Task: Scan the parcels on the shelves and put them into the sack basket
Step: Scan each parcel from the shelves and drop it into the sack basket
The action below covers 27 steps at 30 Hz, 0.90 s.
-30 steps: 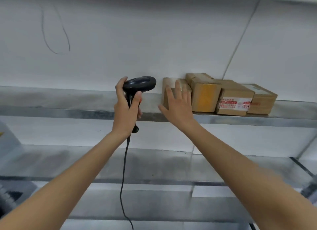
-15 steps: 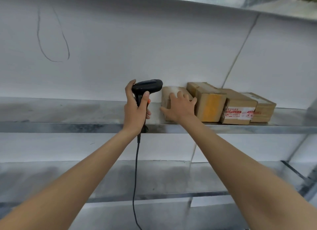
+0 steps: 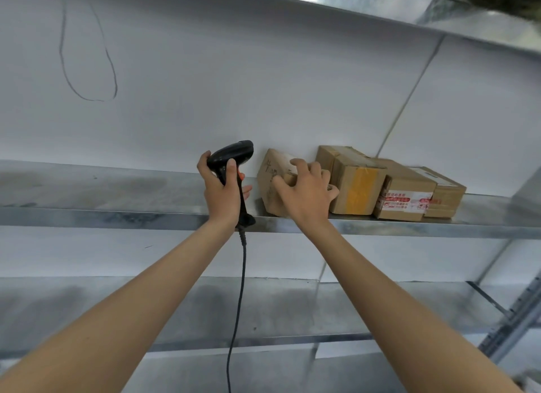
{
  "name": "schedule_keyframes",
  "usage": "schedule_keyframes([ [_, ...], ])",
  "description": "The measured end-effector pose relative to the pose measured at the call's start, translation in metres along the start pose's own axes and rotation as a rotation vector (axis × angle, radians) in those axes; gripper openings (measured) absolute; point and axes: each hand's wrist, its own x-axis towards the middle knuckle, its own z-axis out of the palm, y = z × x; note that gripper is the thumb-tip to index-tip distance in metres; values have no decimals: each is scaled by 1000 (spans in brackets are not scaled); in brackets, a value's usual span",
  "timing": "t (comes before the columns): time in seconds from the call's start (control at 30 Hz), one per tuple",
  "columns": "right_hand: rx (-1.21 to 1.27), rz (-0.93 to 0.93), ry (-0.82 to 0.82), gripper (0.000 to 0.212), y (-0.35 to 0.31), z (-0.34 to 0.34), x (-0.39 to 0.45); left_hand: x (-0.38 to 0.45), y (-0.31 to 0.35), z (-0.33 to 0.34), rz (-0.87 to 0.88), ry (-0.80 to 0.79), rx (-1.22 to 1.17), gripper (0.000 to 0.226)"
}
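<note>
Fingers (image 3: 295, 165) of our right hand (image 3: 304, 196) curl over the top of the leftmost parcel (image 3: 270, 176), with the thumb pressed against its front face, so we have a hold on it. That parcel is a small brown cardboard box with dark handwriting on the side turned toward us. It is tilted, its top leaning left, and its bottom edge meets the shelf (image 3: 117, 217) near the front lip.

Just right of this parcel, we see three more boxes in a row on the same shelf. The nearest one is a box with yellow tape (image 3: 355, 184) down its front, and it touches or nearly touches our knuckles. Beside that sits a box with red and white tape (image 3: 405, 199), and the last box (image 3: 446, 198) stands at the right end, pressed up against its neighbour.

Just left of the gripped parcel, our left hand (image 3: 222, 193) is wrapped around the handle of a black scanner (image 3: 231, 155). Its head points right, toward the parcel, and stands a little apart from it. A black cable (image 3: 238, 290) drops from the handle's base, past the shelf edge and down between our forearms.

Behind the parcels is a white wall (image 3: 263, 85) with a thin dark looped line (image 3: 87, 70) on it, far to the left. A lower shelf (image 3: 351, 307) lies beneath, and another metal shelf (image 3: 366, 3) runs overhead.
</note>
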Motion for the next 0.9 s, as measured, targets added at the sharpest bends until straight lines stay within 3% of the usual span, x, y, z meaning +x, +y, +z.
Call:
schedule_keyframes([
  [0.17, 270, 105, -99, 58, -13, -14, -6, 7, 12, 6, -170, -7, -114, 37],
  [0.27, 533, 156, -216, 44, -10, -24, -2, 10, 26, 6, -149, -2, -237, 38],
  [0.33, 620, 162, -373, 42, -5, -33, 3, 13, 33, 3, -62, -18, -164, 41],
  [0.4, 534, 134, -461, 44, -3, -38, 9, 11, 35, 1, 42, -54, -31, 43],
  [0.47, 375, 48, -424, 37, -13, -38, 15, 7, 32, -1, 81, -117, 7, 42],
  [0.53, 152, -20, -448, 35, -28, -34, 19, 1, 27, -2, 40, -174, -17, 43],
  [0.63, -144, 23, -519, 48, -46, -33, 27, -5, 23, -3, -10, -172, -21, 47],
  [0.73, -124, 33, -532, 44, -53, -37, 45, -4, 20, -10, -57, -131, -84, 45],
  [0.83, -34, 99, -626, 67, -58, -38, 49, -1, 13, -19, -136, -84, -106, 42],
  [0.9, 26, 91, -580, 48, -53, -32, 47, -1, 9, -23, -179, -60, -108, 36],
])
